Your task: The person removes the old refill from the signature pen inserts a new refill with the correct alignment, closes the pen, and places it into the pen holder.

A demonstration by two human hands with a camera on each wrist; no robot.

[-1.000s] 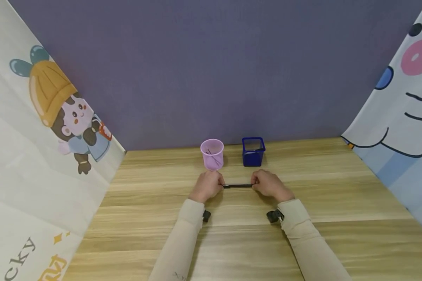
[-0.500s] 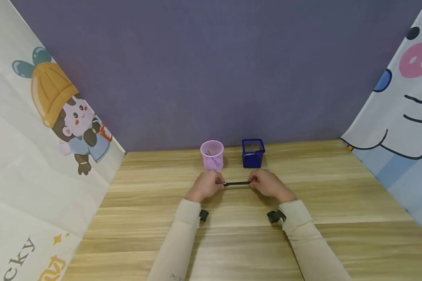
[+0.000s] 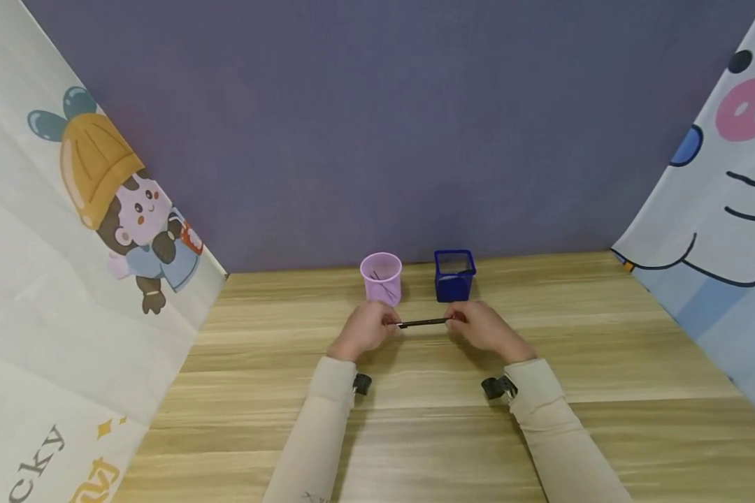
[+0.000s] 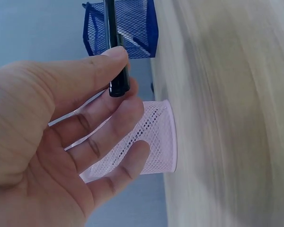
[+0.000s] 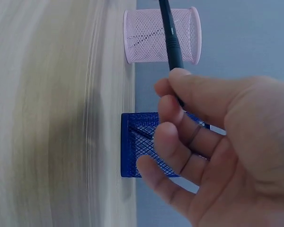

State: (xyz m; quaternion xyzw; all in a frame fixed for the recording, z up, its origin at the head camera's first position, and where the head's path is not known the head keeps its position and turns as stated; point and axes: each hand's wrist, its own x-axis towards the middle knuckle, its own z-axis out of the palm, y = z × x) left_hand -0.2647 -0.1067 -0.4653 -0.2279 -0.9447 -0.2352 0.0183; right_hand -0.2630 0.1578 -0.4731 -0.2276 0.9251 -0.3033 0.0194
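Observation:
A slim black pen (image 3: 423, 323) spans the gap between the two hands, its right end slightly farther away than its left. The left hand (image 3: 365, 330) pinches the clip end between thumb and index finger; the other fingers are loosely curved in the left wrist view. At the tapered end, the right hand (image 3: 483, 328) pinches the pen (image 5: 172, 40) with thumb and index finger. Just beyond the left hand stands a pink mesh cup (image 3: 381, 279) with thin dark sticks inside. Beyond the right hand is a square blue mesh holder (image 3: 454, 277), with a dark pen-like item inside.
Both containers stand near the back edge of the wooden table (image 3: 428, 440), before a grey-purple wall panel (image 3: 377, 126). Cartoon-printed sheets (image 3: 31, 279) flank the table on both sides. A small black camera (image 3: 494, 388) sits at the right wrist.
Both hands have shifted a little farther forward with the pen, toward the containers. Its right end has swung slightly away, so the pen lies at more of a slant. The containers stay in place.

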